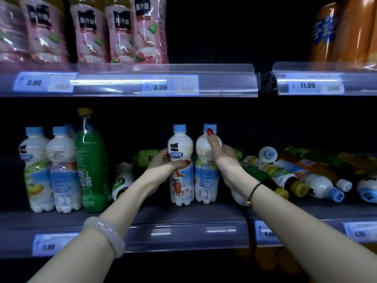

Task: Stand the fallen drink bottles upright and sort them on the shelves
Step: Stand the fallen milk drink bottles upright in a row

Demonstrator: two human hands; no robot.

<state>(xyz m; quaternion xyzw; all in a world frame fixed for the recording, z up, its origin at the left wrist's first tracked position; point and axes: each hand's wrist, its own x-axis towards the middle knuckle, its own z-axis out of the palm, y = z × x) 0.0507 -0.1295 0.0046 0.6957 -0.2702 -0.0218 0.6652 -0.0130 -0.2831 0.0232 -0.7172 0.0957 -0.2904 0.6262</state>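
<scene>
Two white milk-drink bottles with blue caps stand upright side by side in the middle of the lower shelf point(183, 217). My left hand point(163, 162) grips the left bottle point(180, 180) around its waist. My right hand point(222, 160) wraps the right bottle point(206, 180), thumb up near its cap. To the right lies a heap of fallen bottles point(295, 176): white, green and orange ones. More fallen bottles point(124, 180) lie behind my left hand.
At the left of the lower shelf stand two white bottles point(51, 170) and a tall green bottle point(91, 160). The upper shelf point(130, 82) carries pink bottles point(114, 31) on the left and orange bottles point(344, 31) on the right. Price tags line both shelf edges.
</scene>
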